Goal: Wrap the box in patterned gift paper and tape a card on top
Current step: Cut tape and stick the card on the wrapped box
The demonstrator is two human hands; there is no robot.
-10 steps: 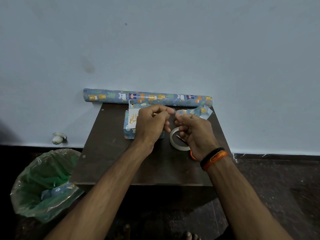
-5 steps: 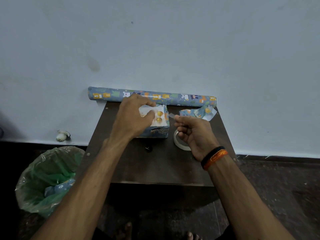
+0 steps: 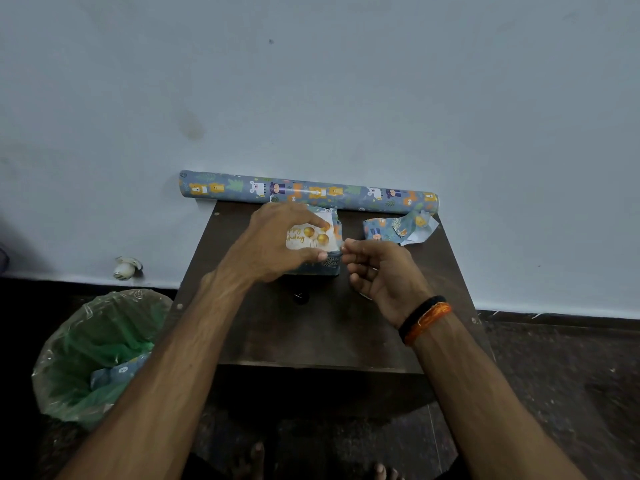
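Standing against a pale wall (image 3: 311, 81), a dark brown table (image 3: 311, 327) serves as the landmark for everything else. Left of the table, on the dark floor, sits a bin lined with a green bag (image 3: 97, 355), a scrap of patterned paper lying inside it. Along the table's far edge, touching the wall, lies a roll of gift paper (image 3: 308, 192) printed with bears and leaves on blue. On the far half of the table, just in front of the roll, rests the wrapped box (image 3: 329, 266), already covered in the same paper. A white card (image 3: 311, 235) with gold balloons and gold lettering lies on top of the box. The left hand (image 3: 277, 244) reaches over the box, thumb at the card's near edge and forefinger at its far right part, holding the card down between them. The right hand (image 3: 384, 271), wearing black and orange wrist bands (image 3: 424, 318), hovers just right of the box above the table, its fingers curled and its thumb and forefinger pinched together beside the card's corner; what they pinch is too small to tell. At the table's far right corner lies a crumpled paper offcut (image 3: 398, 230). A small dark object (image 3: 299, 296) sits near the table's middle.
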